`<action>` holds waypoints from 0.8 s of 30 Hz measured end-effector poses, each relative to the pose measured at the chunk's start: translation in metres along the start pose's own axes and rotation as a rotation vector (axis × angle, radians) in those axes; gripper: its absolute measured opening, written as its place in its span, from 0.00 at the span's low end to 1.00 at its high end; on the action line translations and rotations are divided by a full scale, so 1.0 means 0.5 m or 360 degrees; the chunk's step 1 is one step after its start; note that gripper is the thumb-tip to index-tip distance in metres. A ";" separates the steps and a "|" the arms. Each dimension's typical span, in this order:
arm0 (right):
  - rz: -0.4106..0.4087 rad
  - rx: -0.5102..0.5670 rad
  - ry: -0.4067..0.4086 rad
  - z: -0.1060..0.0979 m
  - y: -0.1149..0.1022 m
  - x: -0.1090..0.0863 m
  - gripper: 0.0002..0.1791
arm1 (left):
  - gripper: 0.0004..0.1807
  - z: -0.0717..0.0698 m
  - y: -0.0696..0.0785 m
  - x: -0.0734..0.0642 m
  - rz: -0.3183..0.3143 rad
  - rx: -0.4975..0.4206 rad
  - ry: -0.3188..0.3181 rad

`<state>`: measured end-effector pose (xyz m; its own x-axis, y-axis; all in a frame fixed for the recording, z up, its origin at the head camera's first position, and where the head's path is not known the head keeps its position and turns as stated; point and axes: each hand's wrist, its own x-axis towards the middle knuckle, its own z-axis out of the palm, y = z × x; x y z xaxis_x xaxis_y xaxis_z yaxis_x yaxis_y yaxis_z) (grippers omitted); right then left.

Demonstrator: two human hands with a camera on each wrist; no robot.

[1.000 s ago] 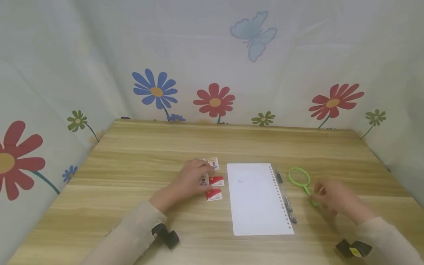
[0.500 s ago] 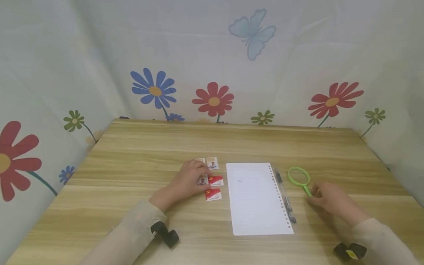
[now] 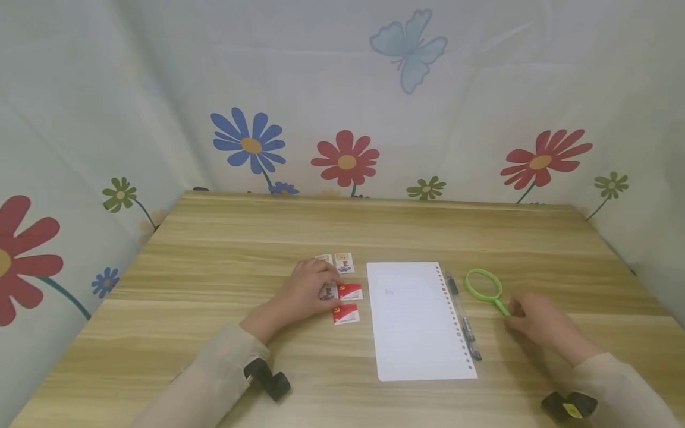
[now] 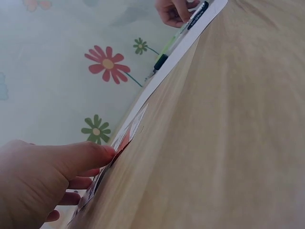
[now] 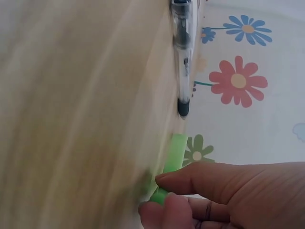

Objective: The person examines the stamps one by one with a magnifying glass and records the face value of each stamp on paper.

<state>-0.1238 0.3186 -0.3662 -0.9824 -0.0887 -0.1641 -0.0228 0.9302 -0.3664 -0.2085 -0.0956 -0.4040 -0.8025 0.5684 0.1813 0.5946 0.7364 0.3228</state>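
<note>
My right hand (image 3: 543, 324) pinches the handle of a green magnifying glass (image 3: 499, 305) between thumb and fingers. The glass's round frame points away to the far left, and the handle's end is hidden in the hand. In the right wrist view, thumb and fingertips close round the green handle (image 5: 159, 194). My left hand (image 3: 304, 291) rests over a group of small stamps, its thumb at the edge of a red stamp (image 3: 346, 314). Another red stamp (image 3: 351, 291) and a pale stamp (image 3: 345, 263) show beside the fingers; other stamps are partly covered.
A lined, hole-punched sheet of paper (image 3: 417, 333) lies between the hands. Along its right edge lies a clear pen (image 3: 464, 321) with dark ends. The wooden table (image 3: 241, 232) meets a flower-print curtain (image 3: 299, 77) at the back and sides.
My right hand has shifted onto the magnifying glass's handle, covering its end, and now grips it. My left hand stays over the stamps.
</note>
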 end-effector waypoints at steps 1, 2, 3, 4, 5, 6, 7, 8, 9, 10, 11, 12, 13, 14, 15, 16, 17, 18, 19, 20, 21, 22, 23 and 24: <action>0.0004 0.0003 -0.0008 -0.002 0.001 0.000 0.07 | 0.21 -0.001 0.001 0.000 -0.0001 0.0001 -0.0002; 0.0009 0.0018 -0.0023 -0.005 0.002 -0.001 0.06 | 0.21 -0.002 0.002 0.000 -0.0001 -0.0001 -0.0005; -0.0009 0.0013 -0.0017 -0.009 0.003 -0.001 0.05 | 0.21 -0.002 0.003 0.000 -0.0001 -0.0004 -0.0003; -0.0023 0.0012 -0.0010 -0.013 0.003 -0.002 0.05 | 0.21 -0.003 0.004 -0.001 0.0000 -0.0008 -0.0002; -0.0026 0.0016 -0.0013 -0.017 0.002 -0.002 0.04 | 0.20 -0.004 0.005 -0.001 -0.0001 -0.0012 0.0000; -0.0017 0.0018 -0.0022 -0.021 0.000 -0.002 0.04 | 0.20 -0.004 0.005 -0.001 -0.0003 -0.0006 -0.0002; -0.0004 0.0025 -0.0034 -0.026 -0.002 -0.002 0.04 | 0.20 -0.005 0.005 -0.001 -0.0004 -0.0006 -0.0003; 0.0000 0.0032 -0.0043 -0.032 -0.004 -0.001 0.03 | 0.20 -0.005 0.006 -0.002 -0.0005 -0.0003 -0.0003; 0.0007 0.0034 -0.0048 -0.037 -0.007 0.001 0.04 | 0.20 -0.005 0.006 -0.002 -0.0006 -0.0004 -0.0003; 0.0012 0.0046 -0.0057 -0.043 -0.010 0.003 0.04 | 0.20 -0.005 0.006 -0.002 -0.0005 -0.0003 -0.0001; 0.0013 0.0046 -0.0058 -0.048 -0.014 0.005 0.04 | 0.20 -0.005 0.006 -0.002 -0.0007 -0.0001 -0.0002; -0.0002 0.0040 -0.0053 -0.054 -0.017 0.007 0.04 | 0.20 -0.005 0.006 -0.002 -0.0008 -0.0003 0.0000; -0.0013 0.0030 -0.0046 -0.059 -0.022 0.009 0.04 | 0.20 -0.004 0.006 -0.002 -0.0008 -0.0005 0.0002; -0.0032 0.0027 -0.0038 -0.064 -0.027 0.011 0.04 | 0.20 -0.004 0.006 -0.002 -0.0009 -0.0008 0.0004; -0.0048 0.0016 -0.0023 -0.068 -0.033 0.013 0.05 | 0.20 -0.004 0.006 -0.003 -0.0010 -0.0014 0.0006; -0.0069 0.0012 -0.0011 -0.072 -0.039 0.015 0.05 | 0.20 -0.003 0.006 -0.003 -0.0011 -0.0016 0.0007; -0.0083 0.0009 -0.0001 -0.076 -0.045 0.017 0.05 | 0.20 -0.004 0.007 -0.003 -0.0015 -0.0017 0.0003; -0.0099 0.0009 0.0007 -0.081 -0.051 0.019 0.05 | 0.20 -0.004 0.007 -0.003 -0.0016 -0.0018 0.0003; -0.0109 0.0007 0.0018 -0.084 -0.057 0.022 0.05 | 0.20 -0.004 0.007 -0.003 -0.0018 -0.0020 0.0001; -0.0128 0.0006 0.0026 -0.087 -0.063 0.024 0.06 | 0.20 -0.005 0.008 -0.003 -0.0018 -0.0021 -0.0001; -0.0135 -0.0006 0.0035 -0.090 -0.070 0.026 0.06 | 0.20 -0.005 0.008 -0.004 -0.0018 -0.0022 -0.0002; -0.0142 -0.0011 0.0038 -0.093 -0.077 0.028 0.06 | 0.20 -0.005 0.009 -0.004 -0.0018 -0.0024 -0.0001; -0.0148 -0.0023 0.0043 -0.095 -0.083 0.031 0.06 | 0.20 -0.006 0.009 -0.004 -0.0019 -0.0025 -0.0002; -0.0151 -0.0036 0.0047 -0.097 -0.090 0.033 0.06 | 0.20 -0.005 0.009 -0.005 -0.0020 -0.0027 -0.0001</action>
<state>-0.1481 0.2925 -0.3081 -0.9807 -0.1667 -0.1025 -0.1199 0.9259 -0.3583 -0.2042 -0.0947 -0.4005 -0.8099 0.5594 0.1764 0.5834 0.7372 0.3409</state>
